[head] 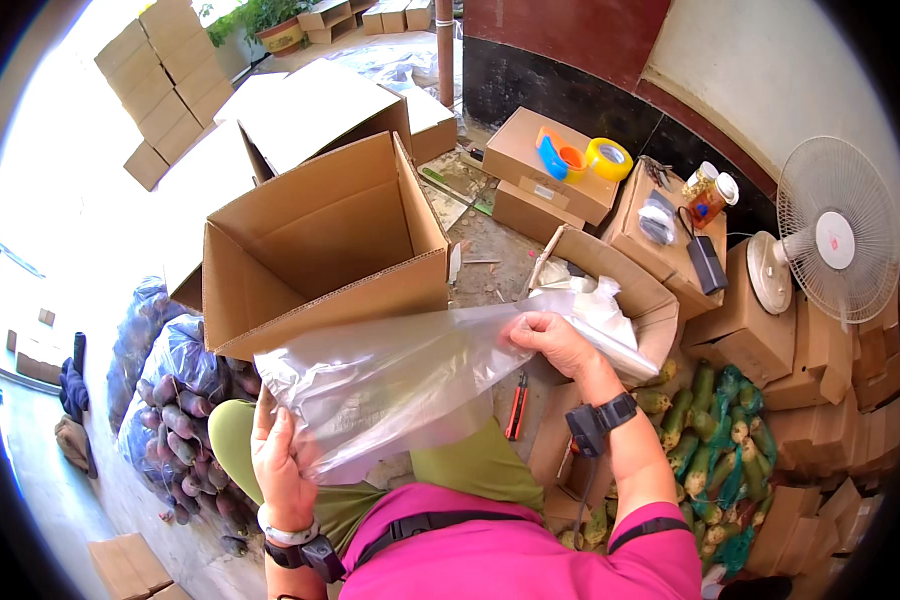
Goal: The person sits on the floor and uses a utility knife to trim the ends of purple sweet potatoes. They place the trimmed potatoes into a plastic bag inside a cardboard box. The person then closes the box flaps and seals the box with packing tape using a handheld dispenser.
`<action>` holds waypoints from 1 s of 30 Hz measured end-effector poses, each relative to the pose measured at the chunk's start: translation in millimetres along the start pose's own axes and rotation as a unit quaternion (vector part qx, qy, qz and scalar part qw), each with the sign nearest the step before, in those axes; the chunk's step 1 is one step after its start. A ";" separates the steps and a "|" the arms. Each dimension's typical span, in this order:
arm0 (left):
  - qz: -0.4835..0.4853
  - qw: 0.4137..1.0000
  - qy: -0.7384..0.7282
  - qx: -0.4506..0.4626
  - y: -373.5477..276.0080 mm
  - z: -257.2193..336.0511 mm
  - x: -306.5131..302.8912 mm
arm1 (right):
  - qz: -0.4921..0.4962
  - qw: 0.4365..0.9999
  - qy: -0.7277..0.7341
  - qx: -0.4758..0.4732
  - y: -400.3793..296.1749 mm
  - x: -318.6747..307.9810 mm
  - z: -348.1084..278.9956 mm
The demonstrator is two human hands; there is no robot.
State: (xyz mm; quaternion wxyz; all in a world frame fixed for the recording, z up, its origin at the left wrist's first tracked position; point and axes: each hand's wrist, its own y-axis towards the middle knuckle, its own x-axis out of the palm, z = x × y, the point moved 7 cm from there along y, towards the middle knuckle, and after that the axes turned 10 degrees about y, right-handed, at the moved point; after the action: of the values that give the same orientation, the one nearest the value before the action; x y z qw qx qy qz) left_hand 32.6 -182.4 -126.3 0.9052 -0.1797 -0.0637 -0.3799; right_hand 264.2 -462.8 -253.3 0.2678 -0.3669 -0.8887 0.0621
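A clear plastic bag (390,382) is stretched between my two hands above my lap. My left hand (281,450) grips its left end, with the fingers partly hidden behind the film. The other end is pinched between thumb and fingers of my right hand (551,341). Just beyond the bag stands an open cardboard box (322,225), its inside bare. To the right of it, an open carton (607,262) holds crumpled white plastic film (592,307), close to my right hand. A red-handled utility knife (518,407) lies on the floor below my right wrist.
Purple root vegetables (187,435) and blue plastic bags (184,360) lie at left. Green radishes (697,412), some in green netting, are heaped at right. A tape dispenser (559,154) and tape roll (609,159) sit on a closed box (510,142). A fan (836,232) stands far right.
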 end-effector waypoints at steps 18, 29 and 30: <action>-0.023 0.990 0.137 0.013 -11.5 -4.4 -52.2 | 0.269 0.916 0.258 0.147 22.5 -127.6 73.2; 0.083 0.994 0.064 -0.009 1.8 -11.4 -63.2 | 0.338 0.887 0.297 -0.105 1.3 -179.5 19.6; 0.106 0.992 0.064 -0.010 4.5 -16.9 -62.9 | 0.315 0.912 0.244 -0.101 -4.9 -162.5 13.0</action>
State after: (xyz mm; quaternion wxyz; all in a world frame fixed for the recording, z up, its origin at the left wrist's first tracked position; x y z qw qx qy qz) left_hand -8.7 -143.9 -159.1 0.9408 -0.1696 0.0177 -0.2931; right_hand 349.9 -576.6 -332.7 0.4044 -0.6565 -0.6357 -0.0380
